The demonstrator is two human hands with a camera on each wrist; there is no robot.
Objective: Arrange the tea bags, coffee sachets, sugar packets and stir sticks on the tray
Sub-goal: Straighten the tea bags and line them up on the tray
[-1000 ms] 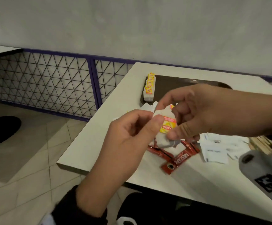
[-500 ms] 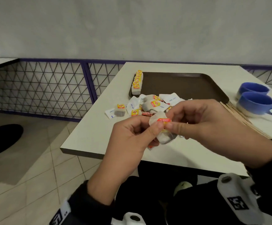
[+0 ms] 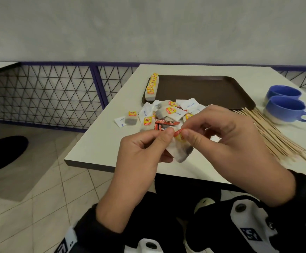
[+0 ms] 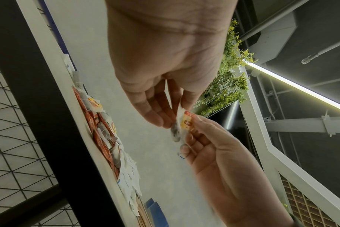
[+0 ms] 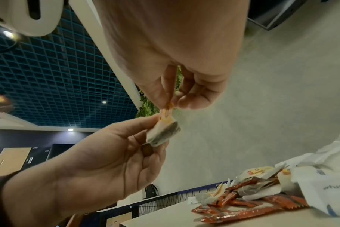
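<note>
A white tea bag [image 3: 180, 151] hangs in the air above the table's near edge, held between both hands. My left hand [image 3: 166, 136] pinches its upper left corner with thumb and fingers. My right hand [image 3: 184, 133] pinches its yellow and red tag [image 3: 178, 133]. In the right wrist view the tag [image 5: 166, 114] stands above the tea bag [image 5: 163, 133]. The brown tray [image 3: 212, 88] lies at the back, with a row of tea bags [image 3: 152, 86] along its left edge. A mixed pile [image 3: 168, 114] of tea bags, sugar packets and red coffee sachets lies in front of it.
Several wooden stir sticks [image 3: 276, 136] fan out on the table at the right. Two blue cups [image 3: 285, 108] stand beyond them, right of the tray. A single tea bag [image 3: 131, 120] lies left of the pile. A purple mesh fence [image 3: 48, 95] runs along the left.
The head view has swung up and right, so the tray, cups and sticks now show. Both hands have drawn back toward the near table edge. The right hand now holds the tag edge-on.
</note>
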